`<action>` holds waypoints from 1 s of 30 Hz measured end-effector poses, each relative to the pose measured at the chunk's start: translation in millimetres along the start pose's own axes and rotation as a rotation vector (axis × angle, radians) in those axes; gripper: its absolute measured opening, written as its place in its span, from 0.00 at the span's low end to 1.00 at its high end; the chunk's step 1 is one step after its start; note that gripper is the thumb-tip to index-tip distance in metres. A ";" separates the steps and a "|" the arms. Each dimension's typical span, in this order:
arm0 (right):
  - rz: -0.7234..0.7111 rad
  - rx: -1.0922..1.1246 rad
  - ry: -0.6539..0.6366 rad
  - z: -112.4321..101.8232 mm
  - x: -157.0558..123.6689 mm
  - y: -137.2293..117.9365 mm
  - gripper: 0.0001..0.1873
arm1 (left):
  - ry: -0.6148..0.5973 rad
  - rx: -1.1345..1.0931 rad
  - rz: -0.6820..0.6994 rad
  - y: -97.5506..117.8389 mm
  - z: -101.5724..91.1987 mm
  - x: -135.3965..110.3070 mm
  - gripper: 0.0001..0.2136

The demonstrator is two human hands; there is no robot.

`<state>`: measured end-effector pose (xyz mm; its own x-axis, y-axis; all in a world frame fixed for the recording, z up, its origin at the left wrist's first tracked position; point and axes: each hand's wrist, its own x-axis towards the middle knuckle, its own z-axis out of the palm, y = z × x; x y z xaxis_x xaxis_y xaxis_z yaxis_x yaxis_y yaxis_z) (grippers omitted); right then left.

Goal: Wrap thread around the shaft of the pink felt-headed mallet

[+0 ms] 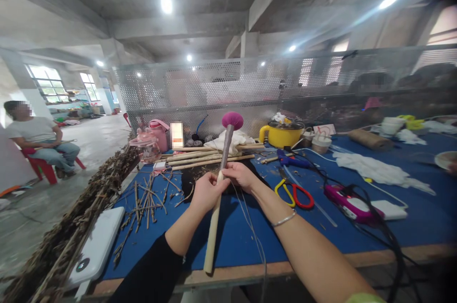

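Observation:
A pale wooden stick [213, 231] slants up over the near part of the table, held by my left hand [209, 192] with thumb and fingers closed round its upper part. Above it, in line, runs a grey-wrapped stem [226, 147] topped by a round magenta head [232, 121]. My right hand [242, 177] pinches where stem and stick meet; its fingertips are partly hidden. Thin grey wire or thread [252, 227] hangs from beside the right fingers and drops past the table's front edge.
On the blue tabletop [171, 241], thin twigs [148, 200] and a white power bank [96, 243] lie left. Several wooden sticks [210, 156] lie behind. To the right are red-and-yellow scissors [294, 196], a blue glue gun [294, 159], a yellow pot [283, 136] and a magenta power strip [352, 204]. A person [39, 136] sits far left.

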<state>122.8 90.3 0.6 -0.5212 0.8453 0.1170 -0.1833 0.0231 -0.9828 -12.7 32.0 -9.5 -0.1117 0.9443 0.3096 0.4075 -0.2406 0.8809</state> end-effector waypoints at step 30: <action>0.066 -0.078 -0.067 -0.1 4.3 14.4 0.16 | -0.201 -0.364 -0.293 2.8 6.9 0.4 0.11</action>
<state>118.1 94.3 -13.1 -0.5854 0.8086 0.0584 -0.0825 0.0122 -0.9965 -5.4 33.3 -9.4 0.0173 0.9998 -0.0126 0.0384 0.0119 0.9992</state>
